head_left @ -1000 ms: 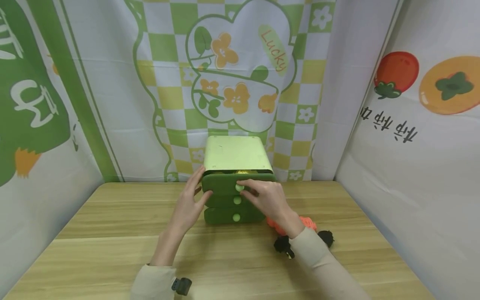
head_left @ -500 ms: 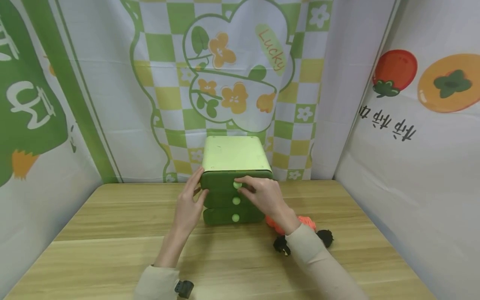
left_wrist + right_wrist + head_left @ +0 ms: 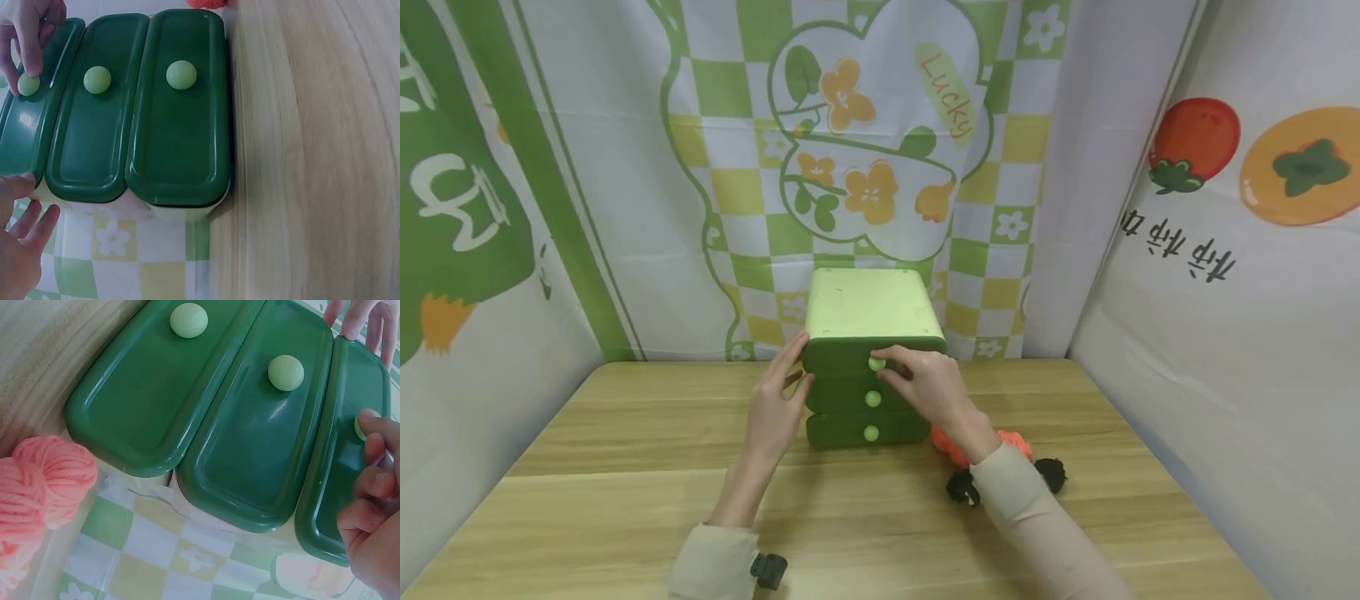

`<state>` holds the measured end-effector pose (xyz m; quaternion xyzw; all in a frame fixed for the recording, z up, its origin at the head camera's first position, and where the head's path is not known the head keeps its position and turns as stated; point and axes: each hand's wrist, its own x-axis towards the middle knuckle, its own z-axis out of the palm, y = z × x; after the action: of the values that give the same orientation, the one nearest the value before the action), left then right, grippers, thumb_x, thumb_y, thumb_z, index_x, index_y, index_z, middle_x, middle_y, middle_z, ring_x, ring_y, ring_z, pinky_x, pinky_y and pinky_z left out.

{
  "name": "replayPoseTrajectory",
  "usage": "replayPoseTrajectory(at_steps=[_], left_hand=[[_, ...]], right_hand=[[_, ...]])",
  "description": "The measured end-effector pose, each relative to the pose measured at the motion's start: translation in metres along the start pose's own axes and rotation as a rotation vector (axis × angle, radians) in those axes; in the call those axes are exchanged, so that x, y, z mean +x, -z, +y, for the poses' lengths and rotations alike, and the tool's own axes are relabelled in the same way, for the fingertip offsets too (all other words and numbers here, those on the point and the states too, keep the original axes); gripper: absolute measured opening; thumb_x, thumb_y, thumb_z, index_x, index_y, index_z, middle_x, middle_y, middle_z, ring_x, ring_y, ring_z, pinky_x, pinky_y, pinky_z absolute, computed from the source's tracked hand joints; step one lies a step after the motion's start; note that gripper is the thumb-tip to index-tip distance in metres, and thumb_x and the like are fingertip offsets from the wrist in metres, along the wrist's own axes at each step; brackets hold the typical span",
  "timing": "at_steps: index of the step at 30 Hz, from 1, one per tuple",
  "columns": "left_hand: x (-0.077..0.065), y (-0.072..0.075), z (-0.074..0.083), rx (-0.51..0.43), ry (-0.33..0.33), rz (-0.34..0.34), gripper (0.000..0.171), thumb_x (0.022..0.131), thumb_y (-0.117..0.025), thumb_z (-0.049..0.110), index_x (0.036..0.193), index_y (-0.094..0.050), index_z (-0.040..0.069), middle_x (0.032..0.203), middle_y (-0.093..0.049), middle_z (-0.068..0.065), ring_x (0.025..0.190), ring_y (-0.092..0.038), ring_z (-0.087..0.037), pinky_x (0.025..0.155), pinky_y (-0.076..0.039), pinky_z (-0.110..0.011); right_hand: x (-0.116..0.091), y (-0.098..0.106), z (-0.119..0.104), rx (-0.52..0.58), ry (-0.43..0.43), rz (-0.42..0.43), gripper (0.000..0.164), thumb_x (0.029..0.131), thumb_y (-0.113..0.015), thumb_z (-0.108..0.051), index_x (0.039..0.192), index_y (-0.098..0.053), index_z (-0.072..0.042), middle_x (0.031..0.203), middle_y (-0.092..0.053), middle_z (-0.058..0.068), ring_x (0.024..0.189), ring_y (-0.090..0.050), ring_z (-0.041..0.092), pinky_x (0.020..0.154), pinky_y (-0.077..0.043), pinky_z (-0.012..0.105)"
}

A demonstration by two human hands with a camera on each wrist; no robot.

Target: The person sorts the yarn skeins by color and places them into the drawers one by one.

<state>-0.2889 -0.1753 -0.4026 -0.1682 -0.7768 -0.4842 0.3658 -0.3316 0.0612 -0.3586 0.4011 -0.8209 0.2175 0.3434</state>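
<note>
Right hand (image 3: 934, 387) pinches round pale-green knob (image 3: 876, 364) of glossy dark-green top drawer (image 3: 837, 357), looks flush in boxy pale-green cabinet (image 3: 872, 302) on wood-grain table (image 3: 632, 517); left hand (image 3: 775, 407), fingers straight, rests at its left edge without gripping, so a hard shove could skid the cabinet.

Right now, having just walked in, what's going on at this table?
A person's right hand pinches the pale green knob of the top drawer, which looks closed. The left hand touches the left edge of the small drawer cabinet. Orange-pink yarn lies on the table beside it.
</note>
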Motion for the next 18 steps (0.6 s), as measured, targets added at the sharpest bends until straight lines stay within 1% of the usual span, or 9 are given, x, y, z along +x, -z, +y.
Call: replayPoseTrajectory(at_steps=[5, 8, 14, 18], left_hand=[[0.0048, 0.0017, -0.0041, -0.014, -0.039, 0.004, 0.063, 0.085, -0.069, -0.011, 0.143, -0.053, 0.009, 0.149, -0.05, -0.013, 0.124, -0.058, -0.035, 0.095, -0.059, -0.047], [0.0078, 0.0025, -0.0053, -0.022, -0.048, -0.005, 0.064, 0.083, -0.071, -0.013, 0.141, -0.054, 0.008, 0.147, -0.051, -0.014, 0.12, -0.059, -0.035, 0.092, -0.06, -0.05], [0.0098, 0.0049, -0.0044, -0.016, -0.038, -0.037, 0.065, 0.084, -0.07, -0.012, 0.142, -0.053, 0.011, 0.146, -0.051, -0.012, 0.119, -0.058, -0.034, 0.092, -0.06, -0.051], [0.0097, 0.0055, -0.0037, -0.018, -0.014, -0.047, 0.063, 0.086, -0.069, -0.01, 0.143, -0.052, 0.014, 0.147, -0.05, -0.009, 0.12, -0.058, -0.032, 0.094, -0.059, -0.05]], right_hand=[[0.0009, 0.0007, 0.0007, 0.0, -0.009, -0.006, 0.027, 0.085, -0.08, -0.022, 0.112, -0.074, -0.022, 0.056, -0.054, -0.01, 0.048, -0.035, -0.003, 0.041, -0.028, 0.012], [0.0011, 0.0012, 0.0012, -0.006, -0.011, -0.009, 0.027, 0.084, -0.08, -0.021, 0.111, -0.074, -0.022, 0.056, -0.054, -0.01, 0.048, -0.035, -0.003, 0.04, -0.027, 0.013], [0.0001, 0.0008, 0.0005, -0.009, -0.017, -0.01, 0.028, 0.087, -0.078, -0.021, 0.114, -0.073, -0.023, 0.055, -0.052, -0.011, 0.046, -0.034, -0.002, 0.039, -0.024, 0.013], [-0.0058, -0.0015, 0.0001, -0.003, 0.001, 0.031, 0.028, 0.088, -0.077, -0.021, 0.116, -0.072, -0.02, 0.057, -0.055, -0.01, 0.047, -0.036, -0.003, 0.04, -0.027, 0.012]])
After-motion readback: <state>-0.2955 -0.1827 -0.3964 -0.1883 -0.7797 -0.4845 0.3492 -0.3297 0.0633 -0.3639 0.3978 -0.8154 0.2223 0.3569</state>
